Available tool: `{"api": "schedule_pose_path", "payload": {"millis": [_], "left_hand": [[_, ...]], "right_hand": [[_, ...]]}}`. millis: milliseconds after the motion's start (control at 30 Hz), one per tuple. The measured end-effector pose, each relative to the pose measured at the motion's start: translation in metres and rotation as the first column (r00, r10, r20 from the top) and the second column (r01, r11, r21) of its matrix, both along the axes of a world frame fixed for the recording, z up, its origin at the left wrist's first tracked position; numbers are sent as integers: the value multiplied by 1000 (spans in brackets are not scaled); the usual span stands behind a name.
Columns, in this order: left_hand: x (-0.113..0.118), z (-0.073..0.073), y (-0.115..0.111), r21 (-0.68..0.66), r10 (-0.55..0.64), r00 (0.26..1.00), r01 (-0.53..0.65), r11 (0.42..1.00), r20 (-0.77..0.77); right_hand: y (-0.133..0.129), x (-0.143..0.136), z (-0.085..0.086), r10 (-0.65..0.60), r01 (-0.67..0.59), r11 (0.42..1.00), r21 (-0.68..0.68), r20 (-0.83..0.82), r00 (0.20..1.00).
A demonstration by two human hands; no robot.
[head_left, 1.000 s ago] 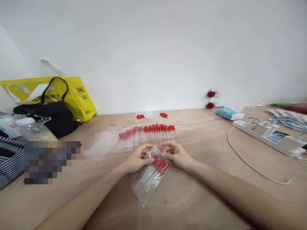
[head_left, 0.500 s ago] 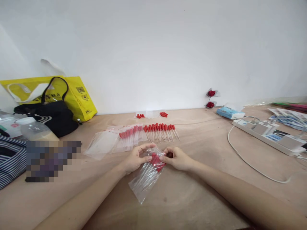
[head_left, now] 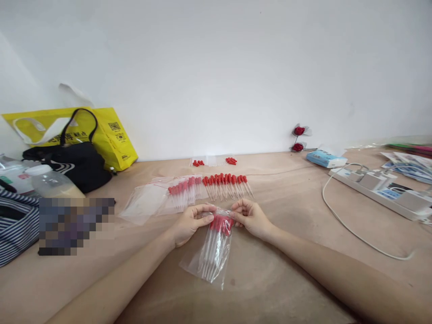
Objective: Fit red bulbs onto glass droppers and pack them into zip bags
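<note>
A clear zip bag (head_left: 193,264) hangs over the near table, pinched at its top edge by both hands. Inside lie several droppers (head_left: 213,252) with red rubber bulbs at the top and pale thin tubes pointing toward me. My left hand (head_left: 191,223) grips the bag's upper left corner between thumb and fingers. At the upper right corner, my right hand (head_left: 251,219) pinches the same edge. Just beyond the hands lies a row of loose droppers (head_left: 227,181), bulbs facing the wall. Left of that row, bagged droppers (head_left: 182,191) overlap some flat zip bags (head_left: 140,204).
Small red bulbs (head_left: 231,160) lie on bags near the wall. On the left are a yellow bag (head_left: 119,135), a black bag (head_left: 84,166) and a bottle (head_left: 56,184). To the right, a tissue pack (head_left: 324,159) and a power strip (head_left: 367,189) trail a white cable (head_left: 351,231).
The bag has swung from slanting left to nearly straight toward me, and its droppers have settled more upright. My right hand has shifted to the right along the bag's top edge.
</note>
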State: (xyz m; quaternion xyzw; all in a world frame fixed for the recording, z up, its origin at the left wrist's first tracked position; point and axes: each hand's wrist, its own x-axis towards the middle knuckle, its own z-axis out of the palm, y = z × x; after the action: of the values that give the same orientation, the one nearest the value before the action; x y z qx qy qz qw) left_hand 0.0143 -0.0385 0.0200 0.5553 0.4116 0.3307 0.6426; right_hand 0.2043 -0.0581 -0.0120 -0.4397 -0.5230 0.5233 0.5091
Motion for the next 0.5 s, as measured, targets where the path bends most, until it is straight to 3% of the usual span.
{"api": "schedule_pose_path", "payload": {"millis": [167, 300, 367, 500], "left_hand": [[-24, 15, 21, 70, 267, 960, -272, 960, 83], [-61, 24, 61, 163, 520, 851, -525, 835, 76], [-75, 23, 80, 330, 608, 787, -549, 768, -105], [-91, 17, 106, 473, 665, 691, -503, 723, -282]], "right_hand": [[-2, 2, -1, 43, -43, 999, 34, -10, 999], [-2, 4, -2, 50, -51, 998, 27, 32, 998], [-2, 4, -3, 54, -56, 998, 35, 48, 997], [-2, 5, -3, 61, -64, 997, 44, 61, 996]]}}
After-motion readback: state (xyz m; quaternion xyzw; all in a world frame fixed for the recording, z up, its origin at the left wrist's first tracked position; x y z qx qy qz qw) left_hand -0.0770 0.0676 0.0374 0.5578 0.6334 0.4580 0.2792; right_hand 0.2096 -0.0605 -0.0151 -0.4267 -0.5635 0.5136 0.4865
